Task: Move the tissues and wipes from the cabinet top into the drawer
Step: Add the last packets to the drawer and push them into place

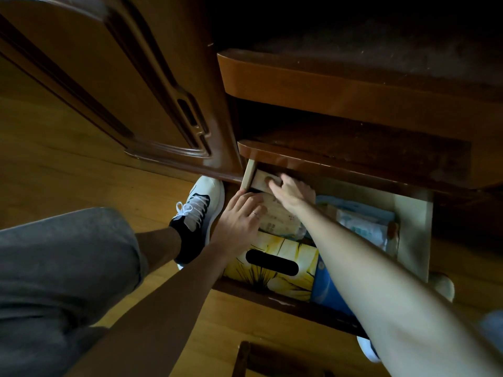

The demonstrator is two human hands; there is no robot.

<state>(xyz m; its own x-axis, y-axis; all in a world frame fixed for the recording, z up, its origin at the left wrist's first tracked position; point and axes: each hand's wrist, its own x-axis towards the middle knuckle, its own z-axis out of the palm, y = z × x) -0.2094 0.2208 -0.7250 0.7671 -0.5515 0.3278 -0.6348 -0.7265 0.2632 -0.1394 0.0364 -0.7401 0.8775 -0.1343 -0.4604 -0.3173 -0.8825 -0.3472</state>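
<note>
both hands are down in the open drawer (413,221) at lower centre. our left hand (239,216) lies flat on a wipes pack (277,216); just right, the right hand (288,191) spreads loosely over it. we're tucking it in behind the yellow tissue box (275,265), so next up is probably letting go.

Dim overall, blackening toward 12 and 1 o'clock. Glaring faintly on the glossy cabinet door (152,104) near 10 o'clock. Blurring around the right hand (288,191) at centre. Bending straight edges outward at every border. Softening the knee at 8 o'clock.
</note>
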